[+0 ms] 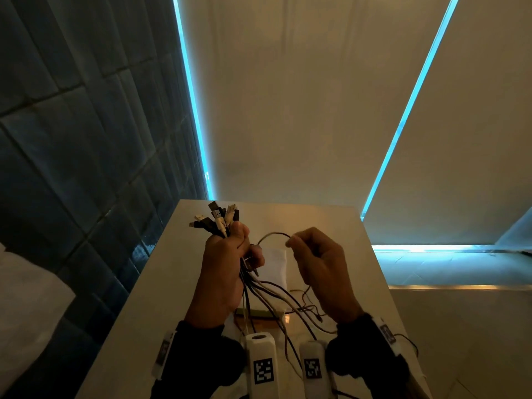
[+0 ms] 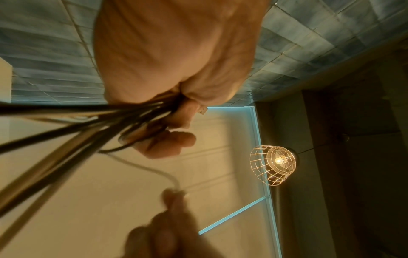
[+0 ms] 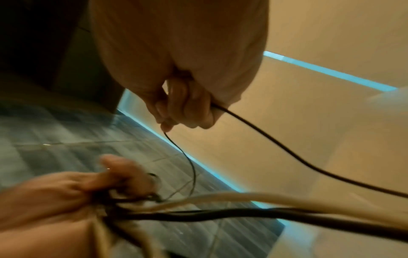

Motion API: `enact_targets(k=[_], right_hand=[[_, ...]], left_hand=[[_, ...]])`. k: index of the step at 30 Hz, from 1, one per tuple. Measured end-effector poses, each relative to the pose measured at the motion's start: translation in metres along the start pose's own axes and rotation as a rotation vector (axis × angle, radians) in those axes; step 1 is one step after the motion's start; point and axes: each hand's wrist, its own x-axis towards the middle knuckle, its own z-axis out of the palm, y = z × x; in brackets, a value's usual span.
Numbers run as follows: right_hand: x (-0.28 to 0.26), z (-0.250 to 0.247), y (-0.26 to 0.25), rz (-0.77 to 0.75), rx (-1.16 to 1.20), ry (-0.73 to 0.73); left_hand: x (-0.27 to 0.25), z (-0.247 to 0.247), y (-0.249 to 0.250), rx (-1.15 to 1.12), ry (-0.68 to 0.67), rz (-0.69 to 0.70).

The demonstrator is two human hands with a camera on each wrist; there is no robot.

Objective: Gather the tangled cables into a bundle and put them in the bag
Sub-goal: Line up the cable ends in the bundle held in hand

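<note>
My left hand grips a bundle of black and white cables above the table, with the USB plugs fanning out over the fist. The cable tails hang down in a tangle onto the table. My right hand pinches one thin black cable that arcs over from the bundle. The left wrist view has the left hand clenched round the cables. In the right wrist view the right hand holds the thin black cable. A white bag lies flat on the table behind the hands.
The white table is narrow, with a dark tiled wall to its left and blinds edged in blue light behind. A small greenish strip lies under the hanging cables. A wire-cage lamp glows overhead in the left wrist view.
</note>
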Motion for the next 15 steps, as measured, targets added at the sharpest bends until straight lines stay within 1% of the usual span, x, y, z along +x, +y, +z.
enact_targets(k=[2,3,5,7,9,11,13,15], right_hand=[[-0.005,0.004,-0.025,-0.091,0.039,-0.089],[-0.009,0.006,-0.031,-0.11,0.058,-0.145],[-0.013,0.008,-0.032,-0.082,0.067,-0.264],[-0.016,0.01,-0.022,-0.036,0.02,-0.348],[-0.018,0.009,-0.007,0.008,-0.022,-0.37],[-0.021,0.003,0.007,0.085,-0.007,-0.36],[-0.023,-0.005,0.02,0.164,0.017,-0.313],[-0.025,-0.011,0.034,0.204,0.004,-0.255]], left_hand=[[-0.002,0.002,0.001,0.01,0.006,0.002],[-0.002,0.002,0.002,0.002,0.003,0.006],[-0.003,0.002,0.005,-0.038,-0.032,0.013],[-0.005,0.003,0.008,-0.094,-0.083,0.007],[-0.006,0.004,0.009,-0.171,-0.101,0.005],[-0.005,0.003,0.009,-0.228,-0.094,0.016],[-0.002,0.0,0.009,-0.249,-0.107,0.041],[-0.001,-0.001,0.009,-0.239,-0.127,0.06]])
